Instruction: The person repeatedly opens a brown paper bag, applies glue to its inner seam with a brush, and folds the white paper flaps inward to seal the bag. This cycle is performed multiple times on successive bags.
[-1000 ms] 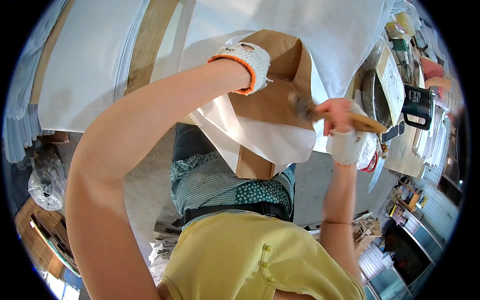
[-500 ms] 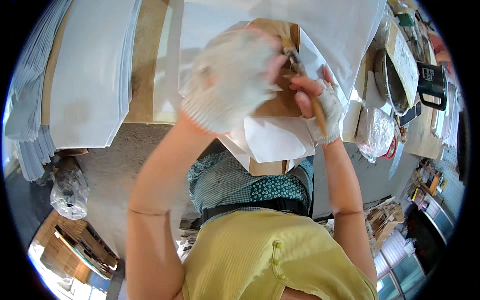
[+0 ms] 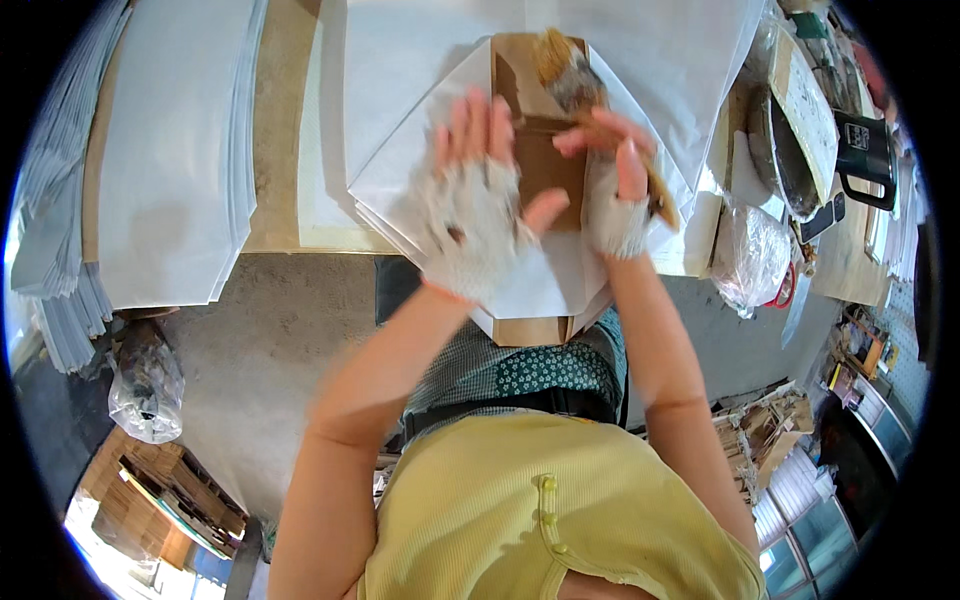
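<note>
Both hands wear white knit gloves [image 3: 480, 220]: the left hand [image 3: 474, 185] is open over the smooth white paper [image 3: 395, 175], and the right hand's [image 3: 618, 180] grip is closed on a wooden brush [image 3: 577, 88] with tan bristles. Between them, the brown cardboard tray [image 3: 550, 165] pokes past the edge of the tan wooden counter [image 3: 280, 150]. It's best to press with a flat palm and keep the bristles up.
</note>
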Tool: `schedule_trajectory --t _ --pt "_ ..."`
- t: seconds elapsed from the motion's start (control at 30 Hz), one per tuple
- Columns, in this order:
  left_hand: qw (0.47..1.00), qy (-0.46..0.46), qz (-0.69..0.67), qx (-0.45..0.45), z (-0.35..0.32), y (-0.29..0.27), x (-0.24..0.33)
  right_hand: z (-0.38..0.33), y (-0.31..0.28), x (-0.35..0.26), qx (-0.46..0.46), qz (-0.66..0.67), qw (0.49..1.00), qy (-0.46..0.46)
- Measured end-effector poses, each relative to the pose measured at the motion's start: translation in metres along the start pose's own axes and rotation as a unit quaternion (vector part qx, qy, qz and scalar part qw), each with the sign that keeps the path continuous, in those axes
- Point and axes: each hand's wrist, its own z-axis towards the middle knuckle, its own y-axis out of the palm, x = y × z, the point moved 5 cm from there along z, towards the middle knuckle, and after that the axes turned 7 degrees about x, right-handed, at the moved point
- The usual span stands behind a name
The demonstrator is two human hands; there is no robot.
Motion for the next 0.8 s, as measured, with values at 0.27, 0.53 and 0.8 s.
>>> schedule_trajectory --t 0.27,0.53,0.8 --pt "0.988 -0.045 -0.145 0.004 0.011 -0.023 -0.024 -0.002 -0.017 -0.033 -0.036 -0.078 0.994 0.073" --pt "0.995 0.088 0.053 -0.020 0.024 -0.024 -0.048 -0.032 0.019 -0.104 -0.384 -0.391 0.818 -0.172" --pt "0.989 0.134 0.053 0.027 0.031 -0.004 -0.054 -0.086 0.019 -0.078 -0.438 -0.405 0.742 -0.305"
